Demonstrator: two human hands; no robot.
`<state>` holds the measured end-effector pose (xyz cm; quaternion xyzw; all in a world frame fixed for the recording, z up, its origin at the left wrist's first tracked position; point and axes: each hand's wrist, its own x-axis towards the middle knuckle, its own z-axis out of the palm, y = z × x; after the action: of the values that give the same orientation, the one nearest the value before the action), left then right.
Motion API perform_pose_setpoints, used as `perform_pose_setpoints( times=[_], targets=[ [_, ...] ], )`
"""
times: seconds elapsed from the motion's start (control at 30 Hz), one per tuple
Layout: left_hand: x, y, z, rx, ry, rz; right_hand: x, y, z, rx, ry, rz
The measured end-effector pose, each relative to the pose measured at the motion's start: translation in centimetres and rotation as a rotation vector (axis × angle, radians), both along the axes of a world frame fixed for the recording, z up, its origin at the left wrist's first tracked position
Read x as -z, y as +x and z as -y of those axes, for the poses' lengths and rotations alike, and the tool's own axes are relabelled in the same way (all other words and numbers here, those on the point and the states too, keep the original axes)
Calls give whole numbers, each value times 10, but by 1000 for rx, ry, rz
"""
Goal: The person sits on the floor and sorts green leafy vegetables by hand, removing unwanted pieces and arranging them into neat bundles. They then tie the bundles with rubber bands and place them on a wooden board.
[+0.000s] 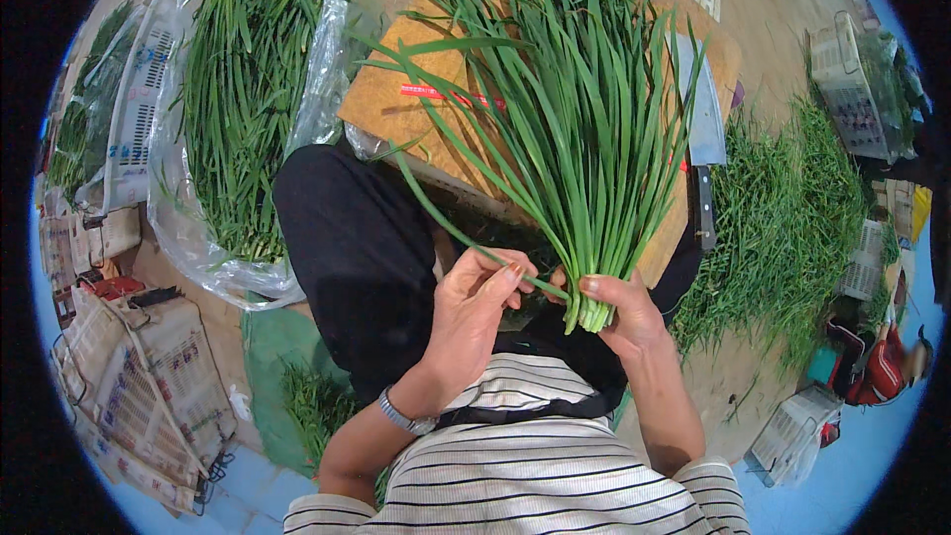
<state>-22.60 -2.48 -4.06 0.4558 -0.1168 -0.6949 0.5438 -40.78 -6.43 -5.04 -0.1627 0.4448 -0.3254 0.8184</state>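
Note:
My right hand (631,316) grips a bunch of garlic chives (594,186) near its pale cut ends, thumb across the front. The long green leaves fan out away from me over a worn wooden board (438,134). My left hand (475,305), to the left of the bunch's base, pinches one separate chive leaf (438,212) between thumb and fingers. That leaf curves up to the left, and its lower end reaches the bunch's base. A cleaver (706,115) with a black handle lies at the board's right side, partly behind the leaves. Red printed tape (420,91) lies on the board, partly covered by leaves.
At the left, a clear plastic liner (165,163) surrounds a thick stack of chives (245,104). Loose green trimmings (773,238) are heaped on the floor at right. Plastic crates (167,379) stand lower left; another crate (795,431) and a person in red (884,371) are lower right.

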Motion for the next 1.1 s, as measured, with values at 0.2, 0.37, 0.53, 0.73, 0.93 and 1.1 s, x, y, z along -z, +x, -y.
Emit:
perform_pose_setpoints(
  times=[0.2,0.37,0.53,0.73,0.93,1.1],
  targets=[
    [-9,11,-25,-37,-56,61,-5,9,-4,97,51,20],
    [-16,30,-44,-217,78,46,3,6,-4,165,59,168],
    [-7,47,-56,112,238,209,0,7,-2,140,54,127],
    [-22,12,-34,303,-308,825,-2,7,-1,96,20,98],
    [-22,-21,-1,320,-427,1006,-2,7,-2,65,-52,103],
    [-14,-30,9,275,-500,1272,1,8,-2,61,-62,88]
  ],
)
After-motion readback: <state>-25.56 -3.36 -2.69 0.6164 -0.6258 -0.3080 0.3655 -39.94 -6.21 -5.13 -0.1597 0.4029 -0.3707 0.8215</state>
